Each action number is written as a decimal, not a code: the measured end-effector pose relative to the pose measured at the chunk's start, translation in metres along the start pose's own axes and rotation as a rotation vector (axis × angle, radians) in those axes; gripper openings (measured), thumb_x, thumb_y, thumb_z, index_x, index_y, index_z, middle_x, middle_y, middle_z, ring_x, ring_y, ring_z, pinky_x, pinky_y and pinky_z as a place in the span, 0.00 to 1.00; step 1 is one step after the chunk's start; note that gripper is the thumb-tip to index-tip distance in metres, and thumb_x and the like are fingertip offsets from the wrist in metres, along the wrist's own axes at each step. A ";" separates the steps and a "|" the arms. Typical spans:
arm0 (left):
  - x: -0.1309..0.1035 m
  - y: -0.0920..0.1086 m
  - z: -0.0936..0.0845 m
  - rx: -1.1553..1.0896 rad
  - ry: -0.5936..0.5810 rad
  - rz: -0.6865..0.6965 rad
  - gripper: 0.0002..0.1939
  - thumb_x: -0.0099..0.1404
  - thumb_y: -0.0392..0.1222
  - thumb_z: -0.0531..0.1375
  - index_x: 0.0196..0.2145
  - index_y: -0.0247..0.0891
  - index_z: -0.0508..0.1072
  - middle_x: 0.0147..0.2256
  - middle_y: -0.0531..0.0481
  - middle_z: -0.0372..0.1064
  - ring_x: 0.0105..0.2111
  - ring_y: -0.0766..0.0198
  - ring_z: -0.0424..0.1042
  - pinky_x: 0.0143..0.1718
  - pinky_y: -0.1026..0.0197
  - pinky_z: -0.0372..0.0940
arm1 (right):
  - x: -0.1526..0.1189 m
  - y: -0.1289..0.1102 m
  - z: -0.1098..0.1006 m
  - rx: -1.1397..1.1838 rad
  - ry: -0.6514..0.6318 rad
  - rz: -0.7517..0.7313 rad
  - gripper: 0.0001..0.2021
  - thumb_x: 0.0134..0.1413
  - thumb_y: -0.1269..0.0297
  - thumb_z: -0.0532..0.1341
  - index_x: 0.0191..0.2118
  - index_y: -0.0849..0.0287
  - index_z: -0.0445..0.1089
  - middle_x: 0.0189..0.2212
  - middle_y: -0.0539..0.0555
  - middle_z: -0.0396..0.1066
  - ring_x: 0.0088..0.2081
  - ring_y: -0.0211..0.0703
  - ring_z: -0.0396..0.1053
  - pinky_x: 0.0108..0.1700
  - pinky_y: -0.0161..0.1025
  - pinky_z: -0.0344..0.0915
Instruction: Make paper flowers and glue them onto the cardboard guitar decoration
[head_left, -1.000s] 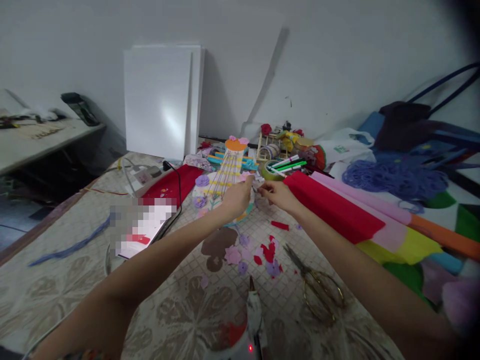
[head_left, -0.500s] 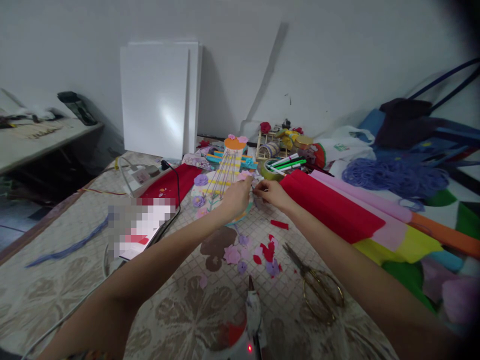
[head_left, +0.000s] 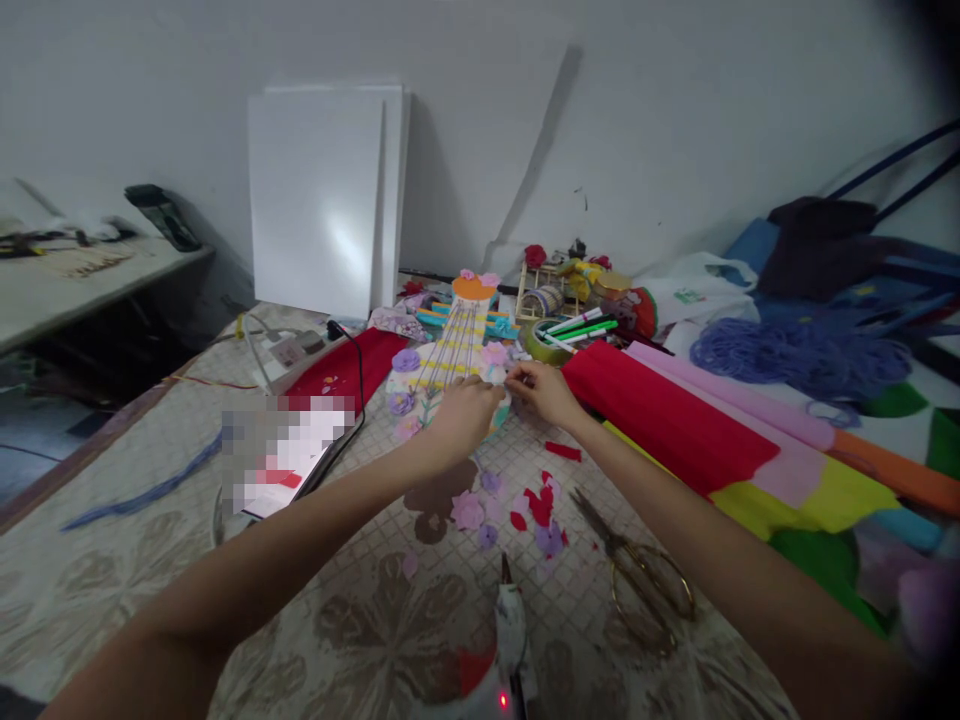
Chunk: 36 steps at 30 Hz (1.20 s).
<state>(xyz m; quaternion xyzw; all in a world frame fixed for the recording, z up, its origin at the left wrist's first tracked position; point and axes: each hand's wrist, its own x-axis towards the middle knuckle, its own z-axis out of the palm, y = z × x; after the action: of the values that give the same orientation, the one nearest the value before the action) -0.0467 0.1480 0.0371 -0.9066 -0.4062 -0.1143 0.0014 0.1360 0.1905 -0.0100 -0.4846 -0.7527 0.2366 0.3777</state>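
A guitar-shaped craft piece (head_left: 442, 362) with strings, yellow stripes and paper flowers lies at the middle of the table. My left hand (head_left: 471, 408) rests over its lower right part, with the fingers bent toward its edge; whatever is under the fingertips is hidden. Just to the right, my right hand (head_left: 541, 390) has its fingers pinched together beside the craft piece's edge, and anything between them is too small to name. A pink flower (head_left: 495, 355) shows just above my left fingers. Nearer to me lie loose paper flowers (head_left: 469, 510) and red paper scraps (head_left: 538, 505).
Gold-handled scissors (head_left: 637, 575) and a glue gun (head_left: 511, 620) with a red light lie in front. Coloured crepe paper (head_left: 667, 420) and blue yarn (head_left: 795, 355) are at the right. A phone (head_left: 289, 465), a power strip (head_left: 289, 350) and a black cable are at the left.
My left hand has moved slightly down and turned flatter, uncovering the pink flower. My right hand stays nearly in place. The whole view has shifted slightly.
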 end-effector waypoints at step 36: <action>0.017 -0.030 0.010 0.150 -0.001 0.300 0.15 0.63 0.28 0.50 0.44 0.35 0.70 0.43 0.42 0.67 0.48 0.55 0.61 0.44 0.55 0.58 | 0.000 0.002 0.002 -0.101 0.027 0.090 0.08 0.50 0.61 0.58 0.24 0.59 0.64 0.17 0.47 0.65 0.21 0.38 0.62 0.24 0.33 0.55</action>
<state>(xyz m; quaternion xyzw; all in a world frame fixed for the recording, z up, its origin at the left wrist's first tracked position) -0.0558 0.1823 0.0278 -0.9546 -0.2735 -0.0817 0.0856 0.1350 0.1917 -0.0126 -0.5396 -0.7358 0.2086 0.3520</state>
